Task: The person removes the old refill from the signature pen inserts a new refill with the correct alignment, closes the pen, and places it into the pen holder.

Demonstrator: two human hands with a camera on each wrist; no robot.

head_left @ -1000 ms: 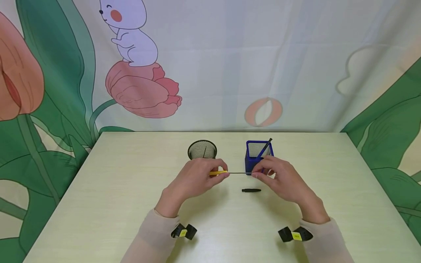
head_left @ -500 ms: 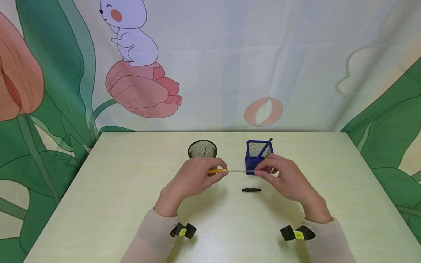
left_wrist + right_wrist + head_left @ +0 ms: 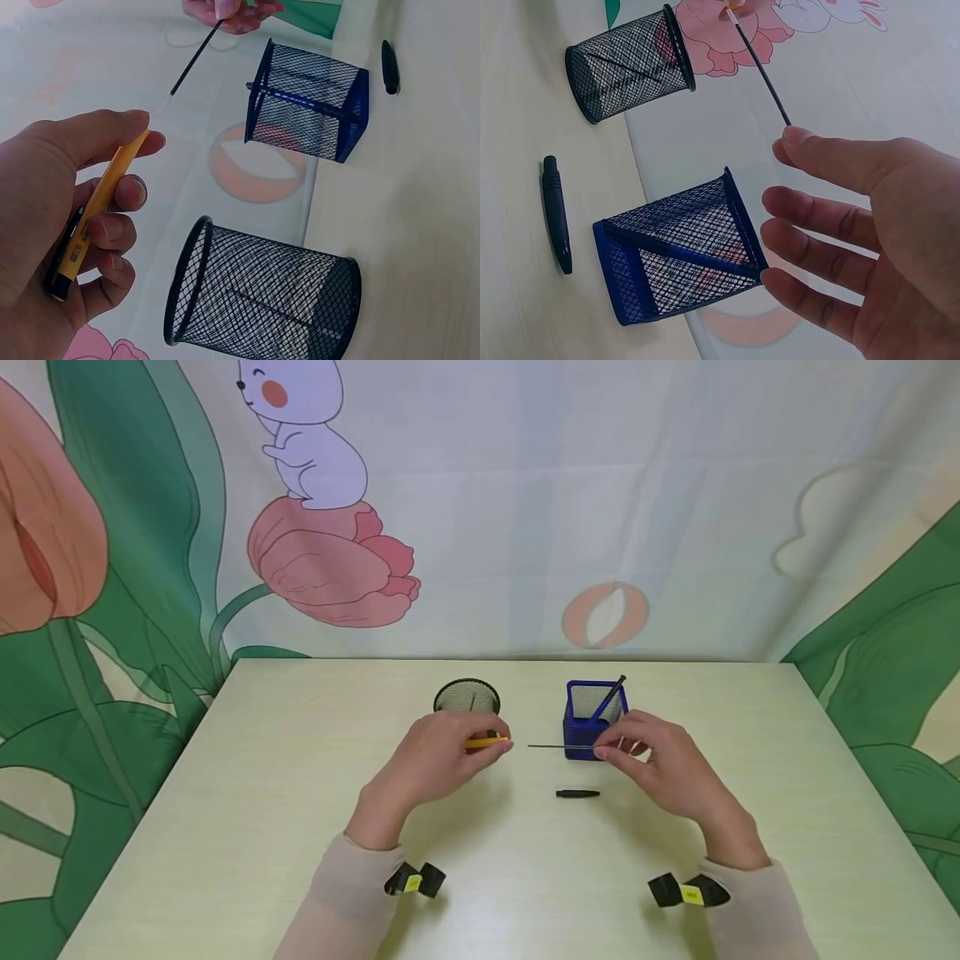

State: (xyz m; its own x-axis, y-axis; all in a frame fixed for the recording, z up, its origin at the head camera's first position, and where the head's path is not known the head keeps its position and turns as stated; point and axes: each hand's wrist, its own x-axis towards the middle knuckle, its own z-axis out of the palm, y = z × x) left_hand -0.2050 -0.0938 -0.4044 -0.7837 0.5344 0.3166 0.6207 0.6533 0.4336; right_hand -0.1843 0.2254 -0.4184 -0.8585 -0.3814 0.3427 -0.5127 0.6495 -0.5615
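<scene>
My left hand [image 3: 438, 756] pinches a yellow pen barrel [image 3: 96, 206] with a black end and clip, thumb and forefinger at its tip. The right hand [image 3: 660, 764] holds a thin dark refill [image 3: 761, 71] between thumb and forefinger, its other fingers spread loosely. In the head view the refill [image 3: 555, 746] points left toward the barrel, with a gap between the two. Behind the right hand stands a blue mesh holder [image 3: 581, 735] with a dark pen in it. A black pen-shaped piece [image 3: 577, 793] lies on the table below the refill.
A round black mesh holder [image 3: 467, 693] stands behind the left hand with a thin dark stick inside it; its lower part is hidden in the head view. The pale table [image 3: 262, 777] reaches back to a printed curtain [image 3: 480, 527].
Both hands have moved apart, and the refill's left end has come away from the yellow barrel. The head view has shifted slightly.
</scene>
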